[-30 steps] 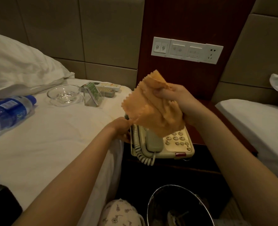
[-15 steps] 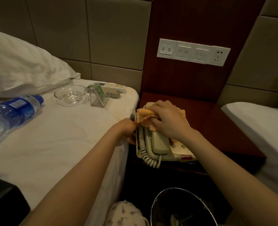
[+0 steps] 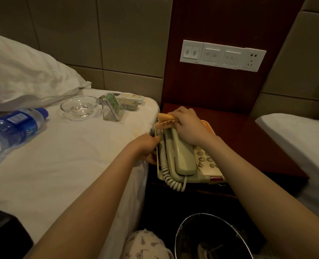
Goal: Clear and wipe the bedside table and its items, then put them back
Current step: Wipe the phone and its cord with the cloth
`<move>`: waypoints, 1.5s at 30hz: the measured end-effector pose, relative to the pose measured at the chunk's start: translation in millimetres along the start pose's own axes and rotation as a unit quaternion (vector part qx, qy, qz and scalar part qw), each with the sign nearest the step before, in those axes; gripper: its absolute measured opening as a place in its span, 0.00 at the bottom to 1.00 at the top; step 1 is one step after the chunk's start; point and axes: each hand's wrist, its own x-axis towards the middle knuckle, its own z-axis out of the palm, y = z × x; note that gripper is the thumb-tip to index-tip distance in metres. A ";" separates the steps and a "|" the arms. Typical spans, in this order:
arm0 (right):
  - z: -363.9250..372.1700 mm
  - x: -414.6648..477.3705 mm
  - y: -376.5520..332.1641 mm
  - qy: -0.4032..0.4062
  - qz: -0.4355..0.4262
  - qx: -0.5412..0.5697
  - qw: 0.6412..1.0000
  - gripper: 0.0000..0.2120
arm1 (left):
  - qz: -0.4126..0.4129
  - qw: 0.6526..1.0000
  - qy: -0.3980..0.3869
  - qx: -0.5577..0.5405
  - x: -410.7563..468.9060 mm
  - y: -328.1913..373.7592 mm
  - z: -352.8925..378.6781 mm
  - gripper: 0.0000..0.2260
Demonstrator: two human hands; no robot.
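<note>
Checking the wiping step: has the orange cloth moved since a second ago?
Yes. The cloth came down from mid-air above the phone onto its far end, under the right hand.

right hand (image 3: 190, 128) holds cloth (image 3: 165, 117) on telephone (image 3: 183, 157), left hand (image 3: 147, 146) apparently gripping it.

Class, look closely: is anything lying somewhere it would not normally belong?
Yes. On the bed lie a water bottle on its side, a glass bowl, a card stand and a remote: odd places for bedside things.
</note>
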 end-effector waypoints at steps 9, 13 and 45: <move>8.6 -23.5 -7.5 0.041 0.010 -0.026 0.999 0.19 | 0.009 1.000 -0.006 -0.011 0.0 0.1 -0.3 0.13; 7.9 -60.0 -21.8 0.038 0.001 -0.095 0.995 0.19 | 0.019 0.999 -0.015 -0.024 -2.8 -3.8 -1.8 0.12; 17.0 11.1 -55.9 -0.075 -0.042 -0.356 0.931 0.13 | 0.008 0.997 -0.043 -0.060 -5.3 -3.9 -8.4 0.11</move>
